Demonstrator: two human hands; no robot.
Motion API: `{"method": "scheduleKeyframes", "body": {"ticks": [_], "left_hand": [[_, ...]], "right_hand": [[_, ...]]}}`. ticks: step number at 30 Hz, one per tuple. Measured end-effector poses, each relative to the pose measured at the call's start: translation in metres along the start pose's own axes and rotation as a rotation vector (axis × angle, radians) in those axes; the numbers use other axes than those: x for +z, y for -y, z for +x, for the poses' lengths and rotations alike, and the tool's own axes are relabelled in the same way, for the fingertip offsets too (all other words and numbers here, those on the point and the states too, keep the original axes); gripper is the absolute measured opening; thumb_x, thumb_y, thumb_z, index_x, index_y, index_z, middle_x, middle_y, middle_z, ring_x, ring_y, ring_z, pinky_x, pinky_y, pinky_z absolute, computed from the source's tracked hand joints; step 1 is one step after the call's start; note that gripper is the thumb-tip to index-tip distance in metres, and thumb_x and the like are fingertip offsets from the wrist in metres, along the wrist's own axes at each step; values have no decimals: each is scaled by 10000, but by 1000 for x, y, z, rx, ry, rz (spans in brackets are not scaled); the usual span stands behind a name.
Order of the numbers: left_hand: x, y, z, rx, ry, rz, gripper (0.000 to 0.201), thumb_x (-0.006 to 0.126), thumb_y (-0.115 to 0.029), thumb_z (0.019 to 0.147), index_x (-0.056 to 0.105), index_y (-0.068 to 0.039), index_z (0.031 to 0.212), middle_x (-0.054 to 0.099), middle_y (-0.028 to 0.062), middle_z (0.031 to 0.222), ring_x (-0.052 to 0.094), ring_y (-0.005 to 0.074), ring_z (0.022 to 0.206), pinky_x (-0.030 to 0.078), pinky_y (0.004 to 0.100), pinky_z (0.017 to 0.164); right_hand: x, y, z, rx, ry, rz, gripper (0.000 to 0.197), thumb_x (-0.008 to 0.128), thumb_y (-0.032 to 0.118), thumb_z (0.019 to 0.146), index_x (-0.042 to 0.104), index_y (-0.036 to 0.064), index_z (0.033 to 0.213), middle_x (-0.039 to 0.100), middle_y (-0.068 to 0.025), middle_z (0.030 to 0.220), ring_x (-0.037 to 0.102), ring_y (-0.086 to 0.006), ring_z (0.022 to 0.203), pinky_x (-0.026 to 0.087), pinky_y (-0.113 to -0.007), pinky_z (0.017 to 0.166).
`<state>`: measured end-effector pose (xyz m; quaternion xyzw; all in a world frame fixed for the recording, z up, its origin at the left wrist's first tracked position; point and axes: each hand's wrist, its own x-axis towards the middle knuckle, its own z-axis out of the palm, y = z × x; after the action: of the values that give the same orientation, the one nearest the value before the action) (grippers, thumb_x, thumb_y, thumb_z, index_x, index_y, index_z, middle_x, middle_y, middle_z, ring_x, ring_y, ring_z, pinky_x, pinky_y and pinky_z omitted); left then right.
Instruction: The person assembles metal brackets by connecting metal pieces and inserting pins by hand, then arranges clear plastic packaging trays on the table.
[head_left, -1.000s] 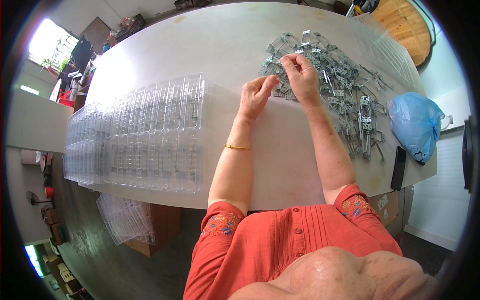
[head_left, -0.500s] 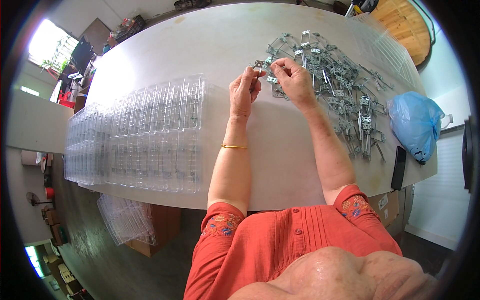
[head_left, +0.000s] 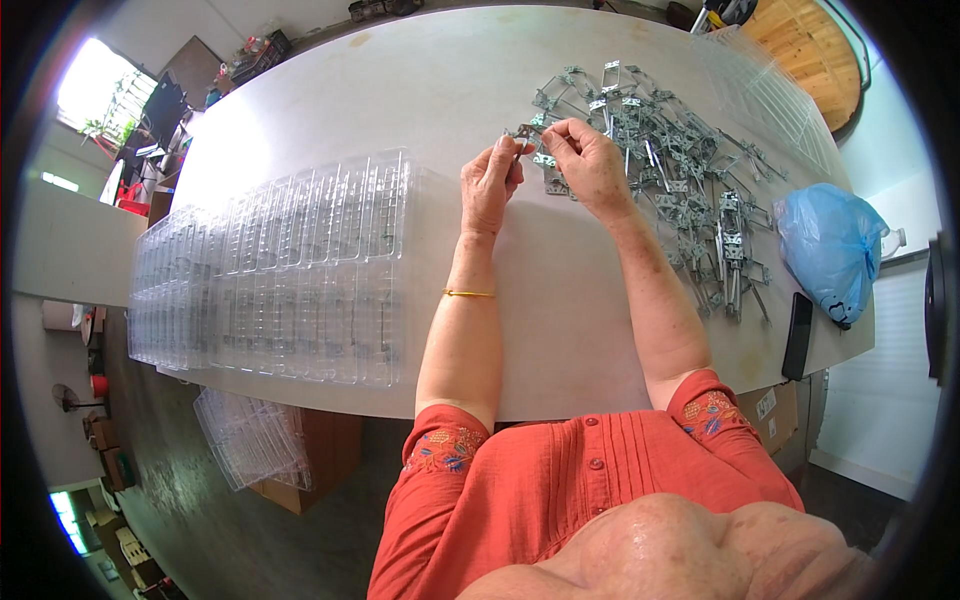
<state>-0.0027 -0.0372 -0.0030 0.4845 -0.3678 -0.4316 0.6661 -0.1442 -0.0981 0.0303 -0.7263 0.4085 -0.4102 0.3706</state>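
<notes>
Pinching what?

Small metal part (head_left: 526,132), between my hands at the left edge of the metal pile (head_left: 676,186) on the table (head_left: 565,310). Left hand (head_left: 486,190) closed on it; right hand (head_left: 594,168) pinching its right end, thumb to finger. Can't tell how firmly.

Tip?

I'd steady it left-handed, move only the right fingertips, clear of the pile.
</notes>
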Motion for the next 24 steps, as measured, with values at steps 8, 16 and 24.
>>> {"method": "scheduleKeyframes", "body": {"ticks": [8,16,24], "left_hand": [[1,0,-2,21,54,103,453,565,-413,978,730,8,984,481,-40,633,377,38,552,274,202,493],[-3,5,0,-3,121,142,469,600,-451,945,748,-6,936,481,-39,608,408,54,586,322,229,534],[-4,7,-1,38,165,256,506,628,-495,915,755,-5,909,502,-26,633,455,79,643,360,252,582]], "right_hand": [[-4,4,2,241,113,417,227,592,234,995,641,14,1020,599,-1,681,518,-54,563,427,-208,505],[-14,-6,9,435,283,737,240,566,251,1002,643,24,1003,555,28,674,466,-45,540,389,-194,477],[-21,-7,11,510,313,510,220,614,292,971,661,77,957,547,49,704,471,-19,579,400,-169,515]]}}
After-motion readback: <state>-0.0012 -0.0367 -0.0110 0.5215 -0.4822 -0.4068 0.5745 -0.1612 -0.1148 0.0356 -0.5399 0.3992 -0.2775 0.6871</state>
